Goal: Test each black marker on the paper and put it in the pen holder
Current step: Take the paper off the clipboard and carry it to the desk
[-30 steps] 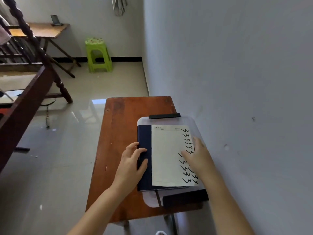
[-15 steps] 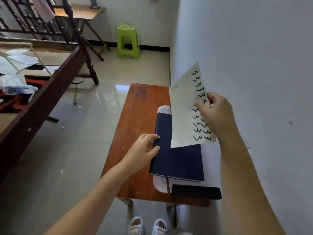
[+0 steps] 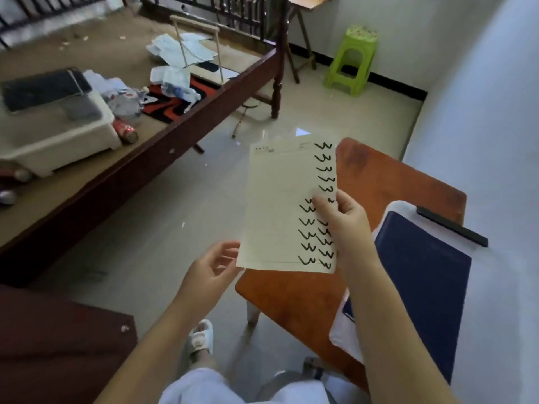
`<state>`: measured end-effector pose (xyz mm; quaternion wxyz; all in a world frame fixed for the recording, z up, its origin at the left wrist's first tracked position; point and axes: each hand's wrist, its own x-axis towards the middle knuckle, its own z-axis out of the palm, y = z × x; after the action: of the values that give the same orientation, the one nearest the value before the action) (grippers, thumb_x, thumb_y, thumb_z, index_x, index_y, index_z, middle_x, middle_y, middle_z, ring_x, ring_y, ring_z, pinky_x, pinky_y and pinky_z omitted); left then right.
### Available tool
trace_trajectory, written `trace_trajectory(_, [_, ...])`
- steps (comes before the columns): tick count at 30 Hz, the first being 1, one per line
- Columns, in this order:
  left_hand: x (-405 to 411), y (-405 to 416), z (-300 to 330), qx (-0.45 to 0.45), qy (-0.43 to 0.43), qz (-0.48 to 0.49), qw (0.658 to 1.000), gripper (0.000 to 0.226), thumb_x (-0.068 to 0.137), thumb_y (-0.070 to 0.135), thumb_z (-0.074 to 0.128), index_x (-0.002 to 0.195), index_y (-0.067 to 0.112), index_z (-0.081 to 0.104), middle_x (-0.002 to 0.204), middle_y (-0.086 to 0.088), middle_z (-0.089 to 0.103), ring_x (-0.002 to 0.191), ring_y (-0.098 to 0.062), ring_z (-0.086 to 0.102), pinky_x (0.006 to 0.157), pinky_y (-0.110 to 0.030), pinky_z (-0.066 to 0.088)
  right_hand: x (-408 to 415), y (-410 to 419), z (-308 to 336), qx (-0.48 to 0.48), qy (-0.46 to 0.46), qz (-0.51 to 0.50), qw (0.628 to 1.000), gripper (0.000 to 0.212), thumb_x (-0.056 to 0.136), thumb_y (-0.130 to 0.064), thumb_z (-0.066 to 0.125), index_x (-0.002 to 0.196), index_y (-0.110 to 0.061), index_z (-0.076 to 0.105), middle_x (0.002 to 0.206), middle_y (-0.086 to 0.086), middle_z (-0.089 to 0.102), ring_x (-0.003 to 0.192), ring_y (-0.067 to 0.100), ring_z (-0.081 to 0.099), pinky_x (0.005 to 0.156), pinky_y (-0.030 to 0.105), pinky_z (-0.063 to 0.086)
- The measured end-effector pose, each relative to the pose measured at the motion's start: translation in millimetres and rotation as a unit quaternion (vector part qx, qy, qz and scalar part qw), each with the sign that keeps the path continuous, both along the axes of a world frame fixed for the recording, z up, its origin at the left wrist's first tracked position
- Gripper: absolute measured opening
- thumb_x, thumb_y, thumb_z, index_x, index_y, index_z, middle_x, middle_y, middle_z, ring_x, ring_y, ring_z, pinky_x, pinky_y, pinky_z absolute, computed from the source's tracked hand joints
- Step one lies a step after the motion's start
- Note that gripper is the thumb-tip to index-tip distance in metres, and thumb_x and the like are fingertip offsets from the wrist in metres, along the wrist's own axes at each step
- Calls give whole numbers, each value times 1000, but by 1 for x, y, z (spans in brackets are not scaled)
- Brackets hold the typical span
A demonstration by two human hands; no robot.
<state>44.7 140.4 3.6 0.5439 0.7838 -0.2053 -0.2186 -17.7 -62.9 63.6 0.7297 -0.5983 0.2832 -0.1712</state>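
Note:
My right hand (image 3: pixel 344 225) pinches the right edge of a cream paper sheet (image 3: pixel 280 211) and holds it up in the air, left of the small wooden table (image 3: pixel 388 182). Two columns of black marker squiggles run down the sheet's right side. My left hand (image 3: pixel 210 266) is open, fingers spread, just below the sheet's lower left corner; whether it touches the paper I cannot tell. A dark blue notebook (image 3: pixel 420 275) lies on a white pad on the table. No marker and no pen holder are in view.
A black bar (image 3: pixel 452 225) lies on the table's far edge by the wall. To the left stands a dark wooden bed frame (image 3: pixel 140 167) covered with clutter and a white bin (image 3: pixel 58 132). A green stool (image 3: pixel 353 59) stands at the back. My slippered foot (image 3: pixel 201 336) is below.
The paper was lifted off the notebook by my right hand and carried left, off the table. My left hand left the notebook and rose toward the sheet. The view swung left.

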Motion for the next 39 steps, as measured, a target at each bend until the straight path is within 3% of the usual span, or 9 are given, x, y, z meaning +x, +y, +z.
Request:
trace_trajectory(3, [17,22,-4,6,23,13,1000,19,82,29,58,101,28,57,98,9,64,88,-11,62,67,-10,49,27,22,-21,74,5,11,997,16,84,-21,65,97,-12,66,85,7,77,73,24,73,60,35,60])
trace_trajectory(6, [56,43,-12,22,35,-12,999,19,84,28,59,102,31,57,99,5,66,89,-15,63,76,-21,51,65,33,-36,135,12,-28,990,20,83,-19,65,102,-11,65,91,12,76,74,26,73,63,38,61])
trace_trajectory(10, [136,75,-12,37,31,-52,997,24,85,13,62,96,34,60,91,0,67,84,-16,64,76,-24,52,133,53,-50,182,1,-87,979,16,85,-14,63,101,-11,64,80,6,77,68,20,74,55,31,59])
trace_trajectory(15, [232,98,-5,59,32,-73,995,22,85,10,61,97,29,61,89,-1,68,81,-13,64,76,-25,52,220,80,-56,215,-3,-108,971,14,87,-12,60,101,-10,63,73,3,77,64,19,73,53,29,58])
trace_trajectory(21, [300,85,-11,53,93,-74,992,20,87,6,58,95,25,59,88,-6,68,74,-10,66,72,-20,52,284,74,-61,218,15,-132,967,8,88,-10,57,95,-12,62,69,3,76,61,18,73,56,33,61])
trace_trajectory(30, [413,-25,-23,63,132,-124,981,18,88,7,56,102,18,56,90,-8,68,74,-10,66,73,-23,51,375,-25,-78,207,24,-174,962,9,88,-9,58,96,-11,63,69,3,76,60,18,72,56,33,61])
trace_trajectory(39, [533,-208,-2,-8,158,-75,985,23,88,-5,51,99,14,58,80,-10,65,65,-9,64,66,-21,50,500,-231,-35,107,8,-172,979,9,86,-16,63,94,-13,65,75,3,76,65,19,73,60,34,61])
